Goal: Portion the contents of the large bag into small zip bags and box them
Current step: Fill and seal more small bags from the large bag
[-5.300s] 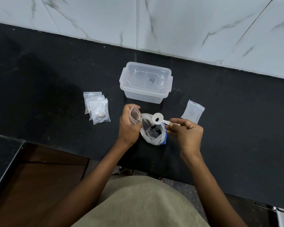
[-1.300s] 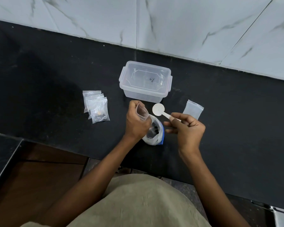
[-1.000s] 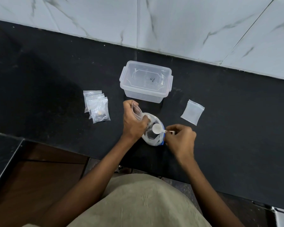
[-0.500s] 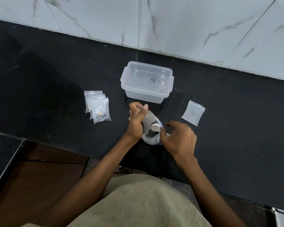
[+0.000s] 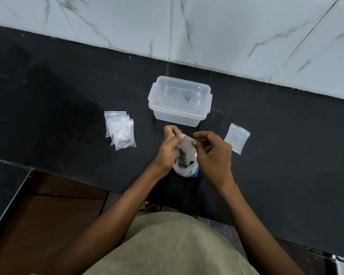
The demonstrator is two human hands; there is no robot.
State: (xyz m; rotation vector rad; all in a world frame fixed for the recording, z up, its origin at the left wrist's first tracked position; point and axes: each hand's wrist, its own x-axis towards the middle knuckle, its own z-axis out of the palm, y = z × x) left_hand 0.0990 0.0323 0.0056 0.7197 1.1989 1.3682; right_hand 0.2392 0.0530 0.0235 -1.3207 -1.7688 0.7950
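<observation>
Head view: my black counter (image 5: 68, 92) runs under the marble wall tiles (image 5: 226, 32), and on it stands one clear plastic box (image 5: 180, 101), lid on, just beyond my hands. One large bag (image 5: 184, 168), crumpled with dark pieces inside, sits on the counter right below my hands. Left of it lies one fanned pile of filled small bags (image 5: 120, 132); I count about four. One empty zip bag (image 5: 236, 139) lies flat to the right. My left hand (image 5: 170, 147) and my right hand (image 5: 214, 151) each pinch the top edge of one small zip bag (image 5: 184, 149), which holds a few dark pieces, above the large bag.
</observation>
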